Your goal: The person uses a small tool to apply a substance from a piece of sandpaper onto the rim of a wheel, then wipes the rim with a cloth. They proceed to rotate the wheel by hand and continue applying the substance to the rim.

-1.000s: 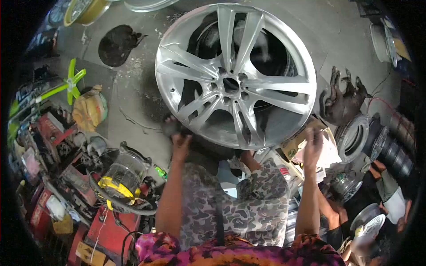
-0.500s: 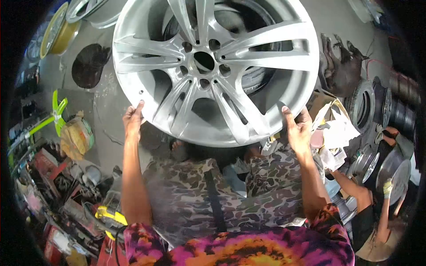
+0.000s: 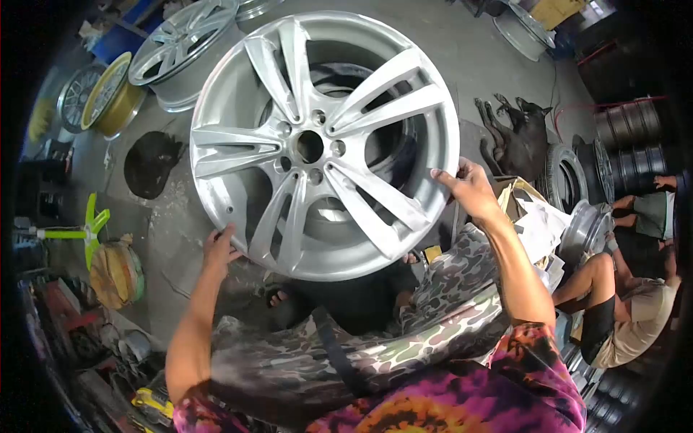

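A large silver alloy wheel rim (image 3: 354,186) is held up in front of me, its five double-spoke face turned toward the camera. My left hand (image 3: 219,250) grips the lower left edge, the fingers partly hidden behind the rim. At the right edge, my right hand (image 3: 469,189) has its thumb on the front lip and its other fingers curled around the outside. Through the spokes, a dark tire or ring shows on the floor behind the rim.
Silver rims (image 3: 184,43) and a gold rim (image 3: 108,94) stand at the upper left. Two dark dogs (image 3: 525,141) (image 3: 150,164) lie on the floor. A tire (image 3: 567,177) and papers (image 3: 530,227) are at the right, near a seated person (image 3: 639,317). A green-bladed object (image 3: 92,229) is at left.
The rim appears lower, farther left and smaller, turned slightly, with both hands still on it. My right hand has its fingers curled further round the edge. The camera view has shifted, showing more rims.
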Tool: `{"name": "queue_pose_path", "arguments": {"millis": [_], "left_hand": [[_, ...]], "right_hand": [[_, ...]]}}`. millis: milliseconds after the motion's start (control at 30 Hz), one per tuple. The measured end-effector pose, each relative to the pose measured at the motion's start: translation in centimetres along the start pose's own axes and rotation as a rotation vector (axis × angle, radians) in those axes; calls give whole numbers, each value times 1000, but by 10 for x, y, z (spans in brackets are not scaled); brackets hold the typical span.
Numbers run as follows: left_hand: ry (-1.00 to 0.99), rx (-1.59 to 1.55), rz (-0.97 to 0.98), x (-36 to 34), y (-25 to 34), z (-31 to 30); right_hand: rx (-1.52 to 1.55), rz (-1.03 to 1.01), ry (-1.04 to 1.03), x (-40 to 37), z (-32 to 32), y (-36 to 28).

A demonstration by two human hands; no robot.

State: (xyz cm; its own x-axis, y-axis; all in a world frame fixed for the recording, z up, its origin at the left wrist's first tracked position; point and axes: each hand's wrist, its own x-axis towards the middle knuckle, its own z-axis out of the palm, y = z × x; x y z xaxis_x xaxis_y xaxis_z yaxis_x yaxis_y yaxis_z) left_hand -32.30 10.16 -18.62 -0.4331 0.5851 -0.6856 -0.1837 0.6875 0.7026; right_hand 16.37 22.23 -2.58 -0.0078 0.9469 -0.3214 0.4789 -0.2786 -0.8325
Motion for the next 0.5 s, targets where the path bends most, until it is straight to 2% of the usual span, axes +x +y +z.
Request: {"name": "queue_pose_path", "arguments": {"millis": [100, 133, 167, 233, 300, 367, 400, 500], "left_hand": [[-35, 54, -17, -5, -15, -1], [-79, 41, 14, -8, -7, -3], [-94, 50, 41, -11, 1, -1], [-45, 34, -23, -17, 3, 8], [-42, 45, -26, -4, -1, 1], [-216, 37, -47, 21, -7, -15], [-236, 57, -45, 18, -2, -19], [-241, 62, -84, -1, 20, -34]], "right_hand": [[-12, -82, 9, -15, -4, 7], [124, -48, -28, -17, -3, 6], [46, -47, -16, -9, -7, 17], [175, 57, -69, -13, -14, 8], [173, 75, -69, -26, -22, 4], [138, -161, 38, -36, -33, 5], [46, -221, 135, -40, -46, 6], [74, -348, 430, -57, -75, 13]]}}
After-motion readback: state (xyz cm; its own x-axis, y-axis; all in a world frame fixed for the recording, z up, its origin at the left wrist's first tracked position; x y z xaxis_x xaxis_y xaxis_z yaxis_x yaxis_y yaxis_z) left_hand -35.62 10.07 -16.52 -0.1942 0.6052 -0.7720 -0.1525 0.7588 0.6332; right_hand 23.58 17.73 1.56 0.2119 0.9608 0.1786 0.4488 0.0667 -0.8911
